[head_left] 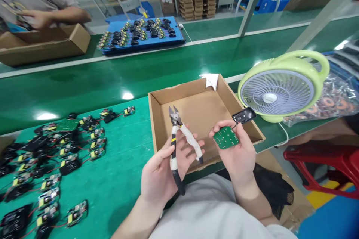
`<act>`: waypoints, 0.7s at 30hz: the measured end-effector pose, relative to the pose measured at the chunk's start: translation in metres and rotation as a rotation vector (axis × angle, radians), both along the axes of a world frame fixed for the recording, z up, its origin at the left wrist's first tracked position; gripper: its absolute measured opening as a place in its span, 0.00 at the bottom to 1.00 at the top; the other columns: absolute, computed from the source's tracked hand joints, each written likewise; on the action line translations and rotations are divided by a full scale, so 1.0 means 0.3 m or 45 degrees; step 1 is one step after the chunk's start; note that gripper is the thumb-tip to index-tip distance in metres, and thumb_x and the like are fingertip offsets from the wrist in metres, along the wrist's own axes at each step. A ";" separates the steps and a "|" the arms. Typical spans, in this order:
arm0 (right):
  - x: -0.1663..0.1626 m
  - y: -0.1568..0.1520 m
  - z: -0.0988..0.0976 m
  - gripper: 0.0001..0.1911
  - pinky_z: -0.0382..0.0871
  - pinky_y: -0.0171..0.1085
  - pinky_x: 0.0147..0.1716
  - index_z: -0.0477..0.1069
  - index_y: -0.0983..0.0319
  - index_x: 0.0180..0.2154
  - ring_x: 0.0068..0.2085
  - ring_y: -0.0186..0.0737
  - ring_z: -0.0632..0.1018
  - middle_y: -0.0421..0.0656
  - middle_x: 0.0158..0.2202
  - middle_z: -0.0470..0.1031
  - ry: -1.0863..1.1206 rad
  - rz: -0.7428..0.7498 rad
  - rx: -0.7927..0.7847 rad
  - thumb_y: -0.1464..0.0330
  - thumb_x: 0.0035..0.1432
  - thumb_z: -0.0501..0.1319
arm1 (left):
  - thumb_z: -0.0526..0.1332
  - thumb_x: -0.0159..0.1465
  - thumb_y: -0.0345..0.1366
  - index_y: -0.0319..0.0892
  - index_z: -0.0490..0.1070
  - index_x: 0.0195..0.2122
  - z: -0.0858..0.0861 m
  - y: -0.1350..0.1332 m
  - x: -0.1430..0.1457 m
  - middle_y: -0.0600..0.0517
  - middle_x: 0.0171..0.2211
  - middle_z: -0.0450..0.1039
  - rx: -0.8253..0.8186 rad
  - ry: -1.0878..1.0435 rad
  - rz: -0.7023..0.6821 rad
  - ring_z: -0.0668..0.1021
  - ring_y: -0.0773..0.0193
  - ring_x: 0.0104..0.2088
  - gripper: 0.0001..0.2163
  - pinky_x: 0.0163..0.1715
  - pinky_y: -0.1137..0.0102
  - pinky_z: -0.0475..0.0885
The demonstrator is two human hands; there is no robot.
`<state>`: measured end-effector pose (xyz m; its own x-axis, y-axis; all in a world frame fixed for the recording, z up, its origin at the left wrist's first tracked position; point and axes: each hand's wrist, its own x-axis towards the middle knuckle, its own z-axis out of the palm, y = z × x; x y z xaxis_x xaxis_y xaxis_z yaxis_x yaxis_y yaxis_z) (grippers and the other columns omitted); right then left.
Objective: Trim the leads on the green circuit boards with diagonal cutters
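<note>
Currently, a wide green worktop point(123, 149) carries a shallow brown cardboard box point(193, 106), with a round lime-green plastic fan point(269, 98) beside it; any mark on its hub is too small to read. The left hand's point(165, 168) grip pinches black-and-white-handled metal cutters point(175, 118), blades parted. The right hand's point(239, 155) pinches a small green circuit board point(226, 137) above the box's near right side, a glossy black plastic case point(244, 115) just beyond. The step seems to be holding part and tool ready; moving on would call for steady board support.
</note>
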<state>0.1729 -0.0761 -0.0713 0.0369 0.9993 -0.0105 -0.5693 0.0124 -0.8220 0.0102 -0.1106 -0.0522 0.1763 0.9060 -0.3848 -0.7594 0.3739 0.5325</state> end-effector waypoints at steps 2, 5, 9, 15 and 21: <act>0.009 -0.002 0.009 0.20 0.79 0.48 0.42 0.78 0.57 0.37 0.36 0.46 0.80 0.45 0.32 0.78 0.002 0.029 -0.041 0.54 0.70 0.52 | 0.62 0.63 0.42 0.43 0.69 0.63 0.004 -0.008 -0.015 0.40 0.52 0.78 0.017 0.058 -0.043 0.79 0.42 0.54 0.27 0.61 0.43 0.68; 0.015 -0.007 0.014 0.20 0.79 0.49 0.43 0.76 0.56 0.36 0.36 0.46 0.80 0.44 0.32 0.78 0.042 0.074 -0.101 0.54 0.70 0.52 | 0.63 0.64 0.43 0.42 0.72 0.61 0.010 -0.011 -0.052 0.39 0.52 0.78 0.058 0.164 -0.150 0.78 0.43 0.54 0.25 0.61 0.46 0.69; 0.025 -0.007 0.018 0.18 0.79 0.51 0.47 0.76 0.56 0.38 0.41 0.48 0.83 0.45 0.35 0.80 0.112 0.146 -0.167 0.54 0.70 0.52 | 0.71 0.59 0.43 0.43 0.77 0.55 0.023 -0.009 -0.113 0.43 0.50 0.79 0.199 0.594 -0.237 0.77 0.46 0.54 0.23 0.60 0.57 0.69; 0.032 -0.004 0.017 0.18 0.77 0.54 0.55 0.78 0.54 0.42 0.48 0.47 0.84 0.44 0.41 0.84 0.226 0.193 -0.181 0.56 0.71 0.51 | 0.73 0.60 0.40 0.46 0.77 0.55 0.057 -0.027 -0.132 0.47 0.50 0.78 0.242 0.951 -0.042 0.74 0.51 0.59 0.22 0.59 0.68 0.67; 0.037 -0.001 0.015 0.19 0.78 0.57 0.55 0.78 0.54 0.41 0.49 0.50 0.84 0.44 0.41 0.85 0.169 0.169 -0.213 0.57 0.71 0.51 | 0.72 0.61 0.40 0.52 0.75 0.55 0.044 -0.014 -0.150 0.49 0.50 0.78 0.265 0.764 0.037 0.78 0.50 0.54 0.20 0.55 0.62 0.72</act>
